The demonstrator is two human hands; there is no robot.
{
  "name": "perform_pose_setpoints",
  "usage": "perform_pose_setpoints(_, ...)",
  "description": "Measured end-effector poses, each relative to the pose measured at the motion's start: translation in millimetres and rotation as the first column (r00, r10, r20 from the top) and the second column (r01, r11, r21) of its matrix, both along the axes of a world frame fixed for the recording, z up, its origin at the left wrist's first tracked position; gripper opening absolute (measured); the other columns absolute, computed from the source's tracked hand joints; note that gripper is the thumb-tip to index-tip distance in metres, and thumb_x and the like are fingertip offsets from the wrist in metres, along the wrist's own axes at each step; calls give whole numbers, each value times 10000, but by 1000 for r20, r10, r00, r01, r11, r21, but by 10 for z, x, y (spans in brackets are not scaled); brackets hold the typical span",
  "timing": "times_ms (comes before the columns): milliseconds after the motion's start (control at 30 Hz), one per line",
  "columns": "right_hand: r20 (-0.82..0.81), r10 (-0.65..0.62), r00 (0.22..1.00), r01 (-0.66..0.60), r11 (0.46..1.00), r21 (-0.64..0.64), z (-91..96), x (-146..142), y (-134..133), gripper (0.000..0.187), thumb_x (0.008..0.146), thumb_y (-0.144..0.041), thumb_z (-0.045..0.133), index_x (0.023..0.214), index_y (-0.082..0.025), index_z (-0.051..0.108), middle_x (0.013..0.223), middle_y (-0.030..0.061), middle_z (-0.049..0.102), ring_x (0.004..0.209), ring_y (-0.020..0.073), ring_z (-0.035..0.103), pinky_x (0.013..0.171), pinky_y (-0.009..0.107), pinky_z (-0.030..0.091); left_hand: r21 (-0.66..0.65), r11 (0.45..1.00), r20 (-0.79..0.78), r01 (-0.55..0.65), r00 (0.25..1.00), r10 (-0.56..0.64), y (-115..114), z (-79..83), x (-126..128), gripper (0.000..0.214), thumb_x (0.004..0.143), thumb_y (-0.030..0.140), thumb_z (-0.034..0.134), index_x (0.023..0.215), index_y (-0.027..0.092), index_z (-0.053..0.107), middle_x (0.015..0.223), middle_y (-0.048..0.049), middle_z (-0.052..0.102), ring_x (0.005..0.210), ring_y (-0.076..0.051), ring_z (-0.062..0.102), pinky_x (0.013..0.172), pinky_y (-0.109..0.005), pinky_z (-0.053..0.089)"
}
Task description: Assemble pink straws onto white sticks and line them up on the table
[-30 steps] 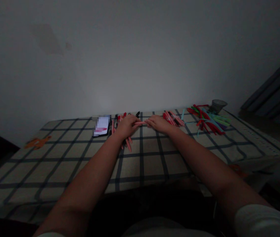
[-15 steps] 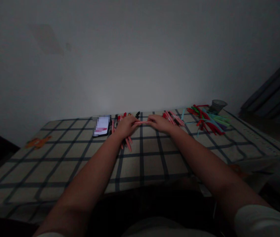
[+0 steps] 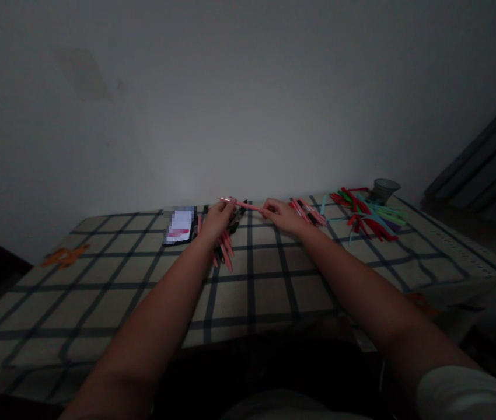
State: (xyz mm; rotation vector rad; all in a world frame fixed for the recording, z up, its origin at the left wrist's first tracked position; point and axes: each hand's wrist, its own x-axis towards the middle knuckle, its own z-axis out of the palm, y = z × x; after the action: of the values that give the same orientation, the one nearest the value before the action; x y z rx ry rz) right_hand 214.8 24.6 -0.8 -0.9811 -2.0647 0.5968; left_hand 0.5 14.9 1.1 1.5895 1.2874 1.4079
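A slim pink pen [image 3: 250, 206] spans the gap between my hands above the table, its pale end poking out past the left fingers. My left hand [image 3: 218, 220] pinches it near that end. The fingers of my right hand [image 3: 280, 214] are closed on its other end. Beneath and beside my left hand lies a pile of pink and black pens [image 3: 226, 254], partly hidden by the hand and forearm. A second bunch of pink, red and black pens [image 3: 309, 211] rests just beyond my right hand.
Left of the pens lies a lit phone [image 3: 180, 226]. Colourful strips [image 3: 373, 219] are heaped at the right, beside a dark see-through cup [image 3: 383, 189]. An orange item [image 3: 65, 255] lies far left on the checked tablecloth [image 3: 143, 297]. The wall [image 3: 248, 116] rises behind.
The pink pen now slants up to the left and shows more of its length. My left hand has turned and shifted slightly left along it, while the right hand stays nearly in place.
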Motion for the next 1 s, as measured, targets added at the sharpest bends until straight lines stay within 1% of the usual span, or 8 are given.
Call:
perform_pose_setpoints(67, 63, 79, 995, -80, 997, 1, -21, -32, -10, 273, 867, -419, 515, 800, -169, 603, 755, 10, 597, 702, 139, 522, 626, 233, 362, -69, 984, 296, 166, 945, -139, 2, -3, 53, 325, 879, 471, 534, 1011, 187, 623, 1058, -100, 666, 994, -200, 629, 848, -332, 508)
perform_pose_setpoints(133, 159, 140, 977, -146, 989, 23, -27, -51, -26, 273, 867, -407, 524, 817, -167, 645, 780, 22, 625, 739, 148, 547, 661, 241, 374, -58, 967, 520, 249, 834, -183, -5, 21, 67, 209, 902, 365, 524, 1005, 201, 601, 1014, -83, 669, 950, -169, 641, 854, -326, 515)
perform_pose_setpoints(233, 250, 136, 959, -155, 986, 58, -1, -31, -38, 345, 896, -430, 481, 790, -165, 673, 776, 41, 639, 753, 160, 558, 684, 255, 378, -111, 939, 710, 327, 687, -155, -4, 82, -12, 134, 914, 250, 493, 817, 187, 560, 681, -1, 577, 658, -94, 599, 762, -259, 525)
perform_pose_setpoints(333, 302, 64, 951, -91, 993, 78, 39, 33, -27, 396, 912, -459, 454, 782, -163, 684, 766, 56, 641, 755, 175, 553, 676, 268, 369, -72, 916, 827, 394, 538, -166, 9, 118, -153, 322, 961, 297, 382, 680, 182, 493, 524, 43, 395, 452, -61, 429, 580, -197, 480)
perform_pose_setpoints(467, 345, 7, 938, -46, 993, 106, 60, 87, -17, 415, 919, -468, 444, 788, -160, 690, 753, 61, 634, 758, 181, 547, 679, 274, 358, -21, 934, 841, 356, 511, -176, -16, 123, -261, 494, 949, 513, 317, 582, 200, 422, 478, 42, 314, 389, -77, 301, 416, -207, 376)
perform_pose_setpoints(600, 371, 24, 928, -76, 989, 126, 48, 74, -20, 430, 923, -473, 439, 753, -156, 675, 735, 59, 620, 743, 173, 542, 668, 270, 349, 11, 950, 838, 311, 516, -179, -60, 145, -255, 507, 939, 477, 301, 513, 203, 327, 455, 45, 243, 375, -77, 221, 390, -214, 332)
perform_pose_setpoints(767, 369, 34, 929, -98, 983, 157, 26, 72, -1, 444, 927, -478, 431, 733, -151, 662, 726, 60, 610, 719, 169, 527, 663, 274, 341, 52, 936, 867, 347, 449, -215, -68, 153, -255, 470, 922, 414, 256, 504, 200, 270, 457, 41, 213, 383, -78, 223, 397, -215, 314)
perform_pose_setpoints(1000, 377, 25, 926, -78, 989, 127, 27, 83, 4, 457, 924, -502, 432, 757, -154, 676, 723, 63, 609, 721, 175, 517, 667, 279, 343, 32, 949, 858, 315, 478, -187, -61, 142, -241, 492, 934, 467, 248, 517, 204, 258, 451, 44, 211, 382, -80, 216, 390, -215, 309)
